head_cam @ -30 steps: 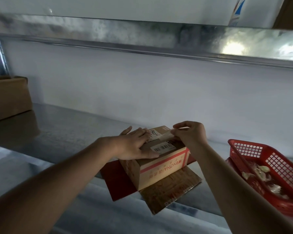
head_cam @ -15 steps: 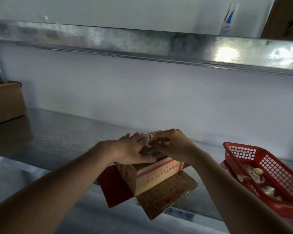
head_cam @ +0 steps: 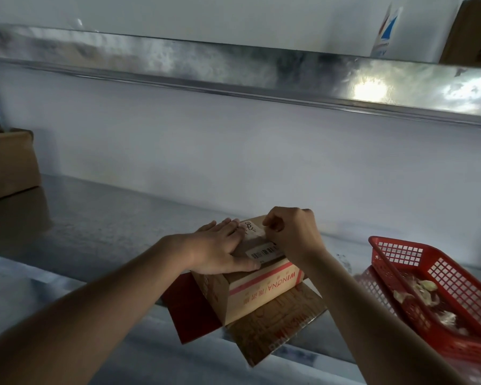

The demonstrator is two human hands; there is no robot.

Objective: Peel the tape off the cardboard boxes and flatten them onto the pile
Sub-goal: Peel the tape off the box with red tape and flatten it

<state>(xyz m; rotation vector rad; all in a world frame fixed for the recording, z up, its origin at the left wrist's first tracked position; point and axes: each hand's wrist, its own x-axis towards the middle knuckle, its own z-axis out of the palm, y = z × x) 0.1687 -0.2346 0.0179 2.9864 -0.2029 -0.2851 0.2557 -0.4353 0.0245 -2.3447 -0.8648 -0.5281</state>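
Observation:
A small brown cardboard box [head_cam: 257, 294] with a red stripe and a barcode label stands upside down on the metal shelf [head_cam: 100, 226], its lower flaps spread out flat beneath it. My left hand [head_cam: 220, 250] lies flat on the box's top, fingers straight, pressing it down. My right hand [head_cam: 292, 232] is curled over the far right part of the top and pinches a pale strip of tape [head_cam: 254, 233] between thumb and fingers. The strip's far end is hidden under my right hand.
A red plastic basket [head_cam: 439, 284] holding crumpled tape scraps sits at the right, stacked on another red basket. A larger brown box [head_cam: 7, 165] stands at the far left. An upper metal shelf edge [head_cam: 233, 68] runs overhead; the white wall is close behind.
My right hand first swung left across the box top toward my left hand, then back to the right with the tape strip pinched. My left hand stayed pressed on the box.

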